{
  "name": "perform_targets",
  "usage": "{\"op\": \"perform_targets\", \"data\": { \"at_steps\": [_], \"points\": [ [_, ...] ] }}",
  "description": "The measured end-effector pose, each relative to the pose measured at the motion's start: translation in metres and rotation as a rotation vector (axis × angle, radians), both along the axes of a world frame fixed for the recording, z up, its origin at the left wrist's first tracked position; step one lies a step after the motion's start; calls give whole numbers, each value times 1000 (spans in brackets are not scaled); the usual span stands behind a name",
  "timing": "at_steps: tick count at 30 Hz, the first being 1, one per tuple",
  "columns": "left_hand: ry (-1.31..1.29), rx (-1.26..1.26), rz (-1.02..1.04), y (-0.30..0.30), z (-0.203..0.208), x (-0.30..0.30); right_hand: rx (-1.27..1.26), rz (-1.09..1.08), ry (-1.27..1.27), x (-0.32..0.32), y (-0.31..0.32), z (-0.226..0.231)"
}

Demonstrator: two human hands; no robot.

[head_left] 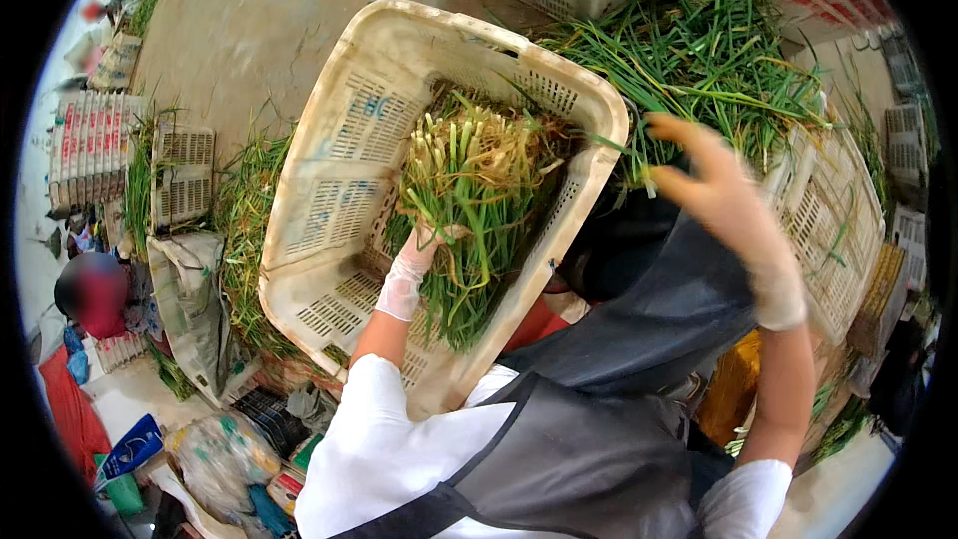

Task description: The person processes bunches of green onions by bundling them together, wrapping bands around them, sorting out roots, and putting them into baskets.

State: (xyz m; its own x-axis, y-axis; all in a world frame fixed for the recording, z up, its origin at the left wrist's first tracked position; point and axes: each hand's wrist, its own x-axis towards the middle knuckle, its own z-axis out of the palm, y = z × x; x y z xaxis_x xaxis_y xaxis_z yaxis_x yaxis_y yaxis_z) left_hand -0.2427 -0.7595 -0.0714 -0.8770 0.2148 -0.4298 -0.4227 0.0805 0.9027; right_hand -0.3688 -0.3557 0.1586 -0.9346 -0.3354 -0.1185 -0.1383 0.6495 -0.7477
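Inside the pale crate (434,45), left hand (427,243) against leafy greens (477,180), grip unclear; right hand (711,178) loosely spread beyond the rim.

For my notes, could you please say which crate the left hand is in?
The large central cream crate: only it has the left hand inside.

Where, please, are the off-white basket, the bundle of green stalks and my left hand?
Off-white basket (339,178), head view: inner left wall.
Bundle of green stalks (475,202), head view: visible middle.
Left hand (418,251), head view: middle of hand.
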Motion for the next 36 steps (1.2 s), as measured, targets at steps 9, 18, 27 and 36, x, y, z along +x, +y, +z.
{"op": "perform_targets", "data": {
  "at_steps": [9,18,27,36],
  "points": [
    [-54,38,-3,30,-39,13,487,444,-418,-6,-147,-160],
    [-381,600,249,35,0,-3,148,496,-110,45,-161,-191],
    [-178,380,304,14,10,6,-4,254,28,57,-174,-58],
    [17,224,94,29,-11,-62,47,-16,-41,-40,-106,-73]
  ]
}}
